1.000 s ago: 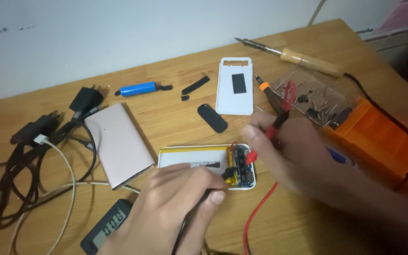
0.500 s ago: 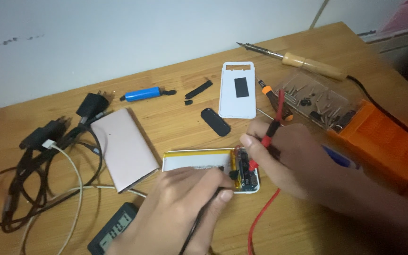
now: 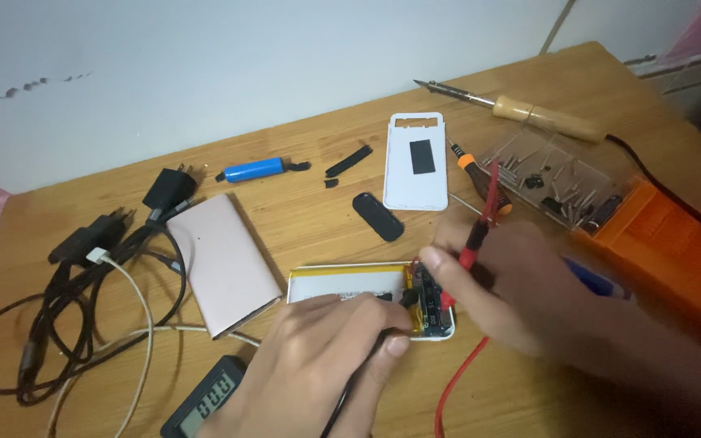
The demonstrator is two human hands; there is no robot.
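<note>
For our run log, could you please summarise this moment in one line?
left hand: black probe | right hand: red probe | both on circuit board

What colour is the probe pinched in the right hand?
Red: the probe in the right hand is red, shown in the head view.

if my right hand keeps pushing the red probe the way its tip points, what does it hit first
Most likely the small circuit board at the end of the opened power bank. The right hand angles the red probe down-left at it. The tip looks at or just above the board; depth is unclear.
</note>
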